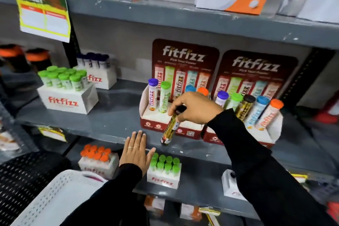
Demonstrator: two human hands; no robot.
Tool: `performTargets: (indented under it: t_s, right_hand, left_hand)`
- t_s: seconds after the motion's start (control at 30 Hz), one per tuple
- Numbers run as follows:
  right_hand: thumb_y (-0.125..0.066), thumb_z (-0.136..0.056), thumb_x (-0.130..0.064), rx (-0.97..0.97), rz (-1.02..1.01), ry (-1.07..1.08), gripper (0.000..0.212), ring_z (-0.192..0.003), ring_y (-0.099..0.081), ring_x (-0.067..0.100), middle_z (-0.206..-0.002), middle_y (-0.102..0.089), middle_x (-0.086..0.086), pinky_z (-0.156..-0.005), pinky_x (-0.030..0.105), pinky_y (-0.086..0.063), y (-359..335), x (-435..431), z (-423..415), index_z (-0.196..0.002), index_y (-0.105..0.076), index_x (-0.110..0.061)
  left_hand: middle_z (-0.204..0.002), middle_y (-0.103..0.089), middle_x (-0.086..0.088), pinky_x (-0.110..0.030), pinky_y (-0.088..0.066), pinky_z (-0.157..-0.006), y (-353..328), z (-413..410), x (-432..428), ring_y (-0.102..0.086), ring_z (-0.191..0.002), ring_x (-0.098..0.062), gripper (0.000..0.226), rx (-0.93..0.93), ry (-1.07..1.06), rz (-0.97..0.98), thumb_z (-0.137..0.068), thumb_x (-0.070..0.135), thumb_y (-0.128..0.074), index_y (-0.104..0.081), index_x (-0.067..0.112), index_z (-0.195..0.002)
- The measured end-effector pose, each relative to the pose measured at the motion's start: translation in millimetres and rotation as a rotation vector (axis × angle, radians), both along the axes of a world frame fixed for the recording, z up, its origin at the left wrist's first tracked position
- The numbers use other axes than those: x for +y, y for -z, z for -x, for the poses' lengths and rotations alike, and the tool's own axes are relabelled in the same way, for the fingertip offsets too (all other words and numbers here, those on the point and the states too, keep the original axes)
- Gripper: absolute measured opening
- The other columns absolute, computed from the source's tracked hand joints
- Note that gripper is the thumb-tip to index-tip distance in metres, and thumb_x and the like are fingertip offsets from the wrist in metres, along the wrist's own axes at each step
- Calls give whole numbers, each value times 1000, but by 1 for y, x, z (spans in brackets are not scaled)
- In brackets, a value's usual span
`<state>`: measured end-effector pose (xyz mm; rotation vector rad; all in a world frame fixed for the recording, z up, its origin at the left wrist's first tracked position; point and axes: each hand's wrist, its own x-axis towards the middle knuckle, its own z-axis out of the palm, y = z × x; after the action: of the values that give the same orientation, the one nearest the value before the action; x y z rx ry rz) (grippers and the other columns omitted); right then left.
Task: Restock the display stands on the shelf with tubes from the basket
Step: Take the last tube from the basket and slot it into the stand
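Nearest, white basket (55, 194) at lower left, left hand (136, 151) flat and open against the grey shelf (110, 121) edge, right hand (197, 107) gripping a gold black-capped tube (169, 128), seemingly tilted, before the left fitfizz display stand (176, 97), its middle slot empty.

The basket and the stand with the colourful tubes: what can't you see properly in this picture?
Head view only:
- White perforated plastic basket: cut off by the bottom edge and covered by the left sleeve; no tubes in it show.
- Dark red cardboard display stand: the right hand hides its middle slot, so empty or full is unclear.
- Gold-patterned black-capped tube: label blurred, unreadable.
- Yellow shelf tag: print too blurred.
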<state>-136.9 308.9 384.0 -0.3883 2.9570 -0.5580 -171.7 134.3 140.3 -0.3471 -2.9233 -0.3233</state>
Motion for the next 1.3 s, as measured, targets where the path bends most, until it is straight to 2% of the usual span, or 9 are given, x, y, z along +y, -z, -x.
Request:
performTargets:
  t_s: [0.17,0.23,0.43,0.57,0.67,0.87,1.07,1.23,1.3]
  right_hand:
    - [-68,-86,-10,84,-126,10,38,-106,-58,18,-123,-66,0,-82,24,-46,-8,4,3,-122,-65,-22]
    - [-67,-87,-9,70,-121,-5,40,-80,-56,10,-123,-66,2,-70,20,-42,-12,4,3,-125,-63,-19]
    - [-72,-82,-9,74,-28,-4,19,-64,-51,-3,-91,-67,-4,-54,7,-36,-15,8,9,-101,-75,-13]
    - [-69,-85,-10,139,3,57,19,-94,-61,12,-110,-72,5,-88,22,-49,-16,10,16,-104,-73,-10]
    - [-65,-89,-10,193,-69,100,32,-116,-54,23,-123,-65,8,-90,28,-43,-13,9,25,-121,-65,-11]
    - [-58,-90,-4,330,-106,158,22,-101,-61,32,-109,-65,15,-86,41,-54,7,3,47,-111,-62,-7]
    - [-61,-89,-7,245,-100,126,19,-77,-56,26,-87,-57,9,-54,28,-42,14,9,53,-94,-45,-16]
    - [-58,-93,-11,256,-114,96,19,-78,-54,27,-85,-56,9,-63,32,-42,15,9,61,-107,-45,-12]
    - [-56,-94,-11,267,-117,109,18,-101,-56,35,-91,-62,12,-79,37,-45,17,10,68,-109,-45,-12]
  left_hand:
    - [-117,-61,-23,-41,-21,-100,-1,5,0,-55,-110,-37,83,19,-19,11,-95,51,-4,-59,-7,-112]
    - [-117,-61,-22,-41,-21,-100,-1,4,1,-55,-110,-37,82,34,-25,9,-95,51,-4,-60,-7,-112]
    - [-127,-56,-17,-43,-26,-106,0,4,6,-47,-121,-32,87,49,-67,-43,-92,54,4,-56,-3,-119]
    - [-127,-55,-17,-36,-10,-107,2,6,4,-46,-121,-33,85,35,-65,-42,-93,55,1,-56,-3,-119]
    - [-121,-59,-18,-34,-7,-107,-1,7,4,-52,-115,-34,80,-26,-50,-31,-95,52,-4,-60,-2,-114]
    - [-121,-60,-16,-35,-14,-104,-2,6,4,-53,-115,-32,78,-24,-47,-52,-95,51,-5,-61,0,-114]
    - [-121,-61,-13,-46,-30,-101,-3,4,3,-53,-114,-30,78,3,-52,-58,-95,50,-3,-62,2,-113]
    - [-124,-59,-14,-42,-26,-106,-2,5,4,-50,-118,-30,82,13,-41,-71,-94,52,0,-60,1,-116]
    - [-136,-47,-13,-40,-14,-110,-2,6,5,-38,-129,-28,94,20,-27,-62,-87,59,14,-50,3,-127]
